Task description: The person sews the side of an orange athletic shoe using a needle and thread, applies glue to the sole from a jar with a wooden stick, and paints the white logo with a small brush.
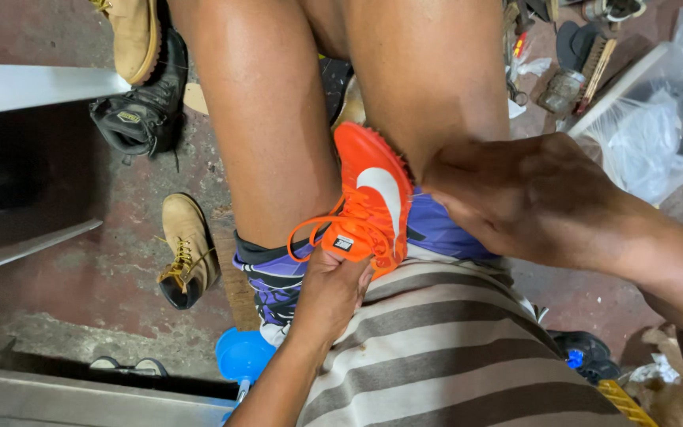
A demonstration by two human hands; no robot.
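Note:
An orange sports shoe (369, 202) with a white mark and loose orange laces is wedged between my knees, toe pointing away. My left hand (327, 294) grips its tongue and lace end from below. My right hand (519, 198) presses against the shoe's right side next to my right knee, fingers curled; what they hold is hidden. I wear purple patterned shorts (274, 277) and a brown-and-white striped shirt (444, 348).
On the stained floor lie a tan boot (187, 251), a black boot (140, 115) and another tan boot (136, 35). A metal bench edge (25, 87) is at left. A brush (598, 63), a jar (561, 91) and a plastic bag (650, 138) sit at upper right. A blue object (243, 356) is below.

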